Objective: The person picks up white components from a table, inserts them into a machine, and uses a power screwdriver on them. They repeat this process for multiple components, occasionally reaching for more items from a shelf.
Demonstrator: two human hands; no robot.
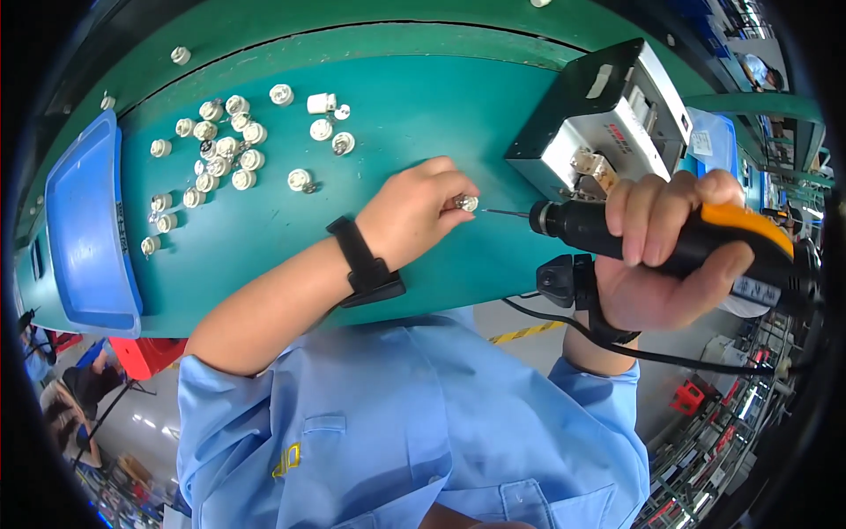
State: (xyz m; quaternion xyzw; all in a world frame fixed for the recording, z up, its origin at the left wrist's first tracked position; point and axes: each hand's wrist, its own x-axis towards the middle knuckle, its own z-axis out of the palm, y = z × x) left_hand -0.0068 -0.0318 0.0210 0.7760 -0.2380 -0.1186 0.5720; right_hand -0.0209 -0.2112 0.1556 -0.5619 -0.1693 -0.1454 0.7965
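Note:
My left hand [421, 212] is closed, pinching a small white round part with metal pieces [466, 204] between thumb and fingertips above the green table mat. In my right hand [674, 256] is a black electric screwdriver [599, 226] with an orange strip, fingers wrapped round its body. The screwdriver's thin bit [507, 212] points left at the white part. A small gap seems to lie between the bit's tip and the part. Several similar white parts [243, 179] lie loose on the mat to the left, some showing metal pieces on top.
At the back right stands a black and silver box-shaped machine [577, 123], close to the screwdriver. A blue tray [84, 229] sits at the table's left end. The screwdriver's black cable [687, 361] loops below my right wrist. A raised green ledge [370, 35] runs along the back.

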